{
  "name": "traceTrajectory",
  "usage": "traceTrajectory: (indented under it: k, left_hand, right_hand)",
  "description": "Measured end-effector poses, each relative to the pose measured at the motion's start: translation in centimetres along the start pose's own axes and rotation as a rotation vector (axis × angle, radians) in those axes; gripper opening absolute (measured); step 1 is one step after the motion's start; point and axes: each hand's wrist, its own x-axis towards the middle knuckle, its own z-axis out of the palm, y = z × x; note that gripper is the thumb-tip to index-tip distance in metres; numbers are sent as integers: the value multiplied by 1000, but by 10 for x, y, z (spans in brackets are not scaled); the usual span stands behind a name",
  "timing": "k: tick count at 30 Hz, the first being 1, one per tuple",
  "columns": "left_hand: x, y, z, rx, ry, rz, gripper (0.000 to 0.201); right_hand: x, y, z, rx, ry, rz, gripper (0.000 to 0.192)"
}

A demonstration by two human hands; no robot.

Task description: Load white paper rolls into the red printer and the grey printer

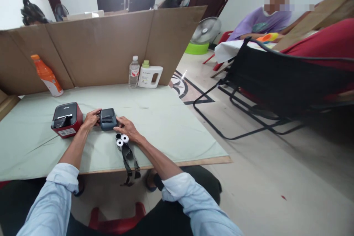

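A small dark grey printer (pixel 107 118) sits on the pale green table (pixel 171 125). My left hand (pixel 91 118) grips its left side and my right hand (pixel 125 128) holds its right side. Just in front of my right hand lie two small white paper rolls (pixel 122 141) and a black strap (pixel 129 160) that hangs over the table's front edge. A red and black label printer (pixel 67 119) stands to the left of my left hand.
A cardboard screen (pixel 105 44) walls the table's back. An orange bottle (pixel 47 75) leans at the back left; a water bottle (pixel 134 72) and white jug (pixel 150 75) stand at the back. A black folding chair (pixel 271 81) stands right, with a seated person (pixel 260 22) beyond.
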Motion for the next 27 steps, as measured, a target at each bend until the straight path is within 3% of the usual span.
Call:
traceTrajectory:
  k: [5,11,17,27]
  left_hand:
    - [-4,-1,-5,-55,-85,9,75]
    - [0,1,-1,39,-10,-10,72]
    - [-3,5,1,65,-11,-13,72]
    - [-11,0,-5,-134,-109,17,80]
  right_hand:
    - [0,0,0,3,11,0,52]
    - [-1,-2,-1,3,8,-14,43]
    - [-1,-1,2,-19,27,-12,46]
    - [-1,3,1,-11,25,-24,51]
